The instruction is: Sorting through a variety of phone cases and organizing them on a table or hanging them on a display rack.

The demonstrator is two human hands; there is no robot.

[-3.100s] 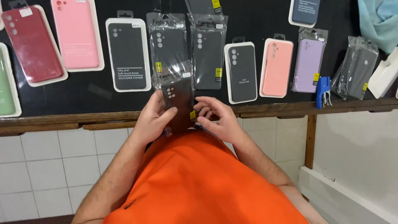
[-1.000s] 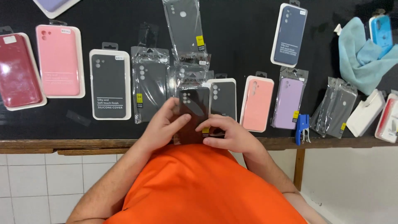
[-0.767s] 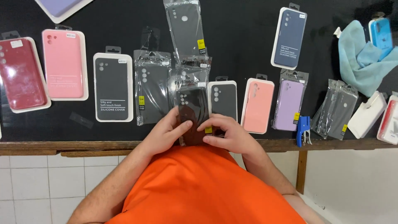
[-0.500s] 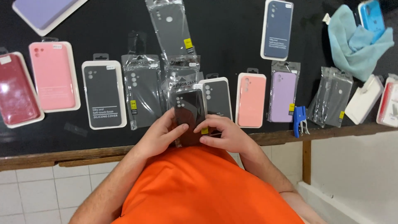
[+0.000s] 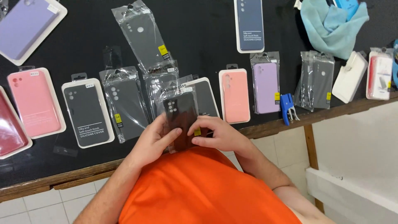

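Observation:
Both hands hold one black phone case in a clear plastic bag point(image 5: 181, 111) upright over the near edge of the black table point(image 5: 199, 45). My left hand point(image 5: 155, 139) grips its left side, thumb across the front. On the right side, my right hand point(image 5: 215, 133) pinches the lower corner by a small yellow sticker. Behind the held case lie more bagged dark cases point(image 5: 124, 101) and a boxed dark case point(image 5: 206, 97).
Boxed cases lie in a row: pink point(image 5: 35, 101), dark grey point(image 5: 87, 112), salmon point(image 5: 234, 95), lilac point(image 5: 266, 87), navy point(image 5: 249, 23). A blue clip point(image 5: 287, 108) sits by the table's wooden edge. A teal cloth point(image 5: 331, 25) lies far right. White tiles below.
The view has shifted, so the table's things sit lower left in frame. Both hands stay on the bagged black case, which is held a little lower, closer to my orange shirt.

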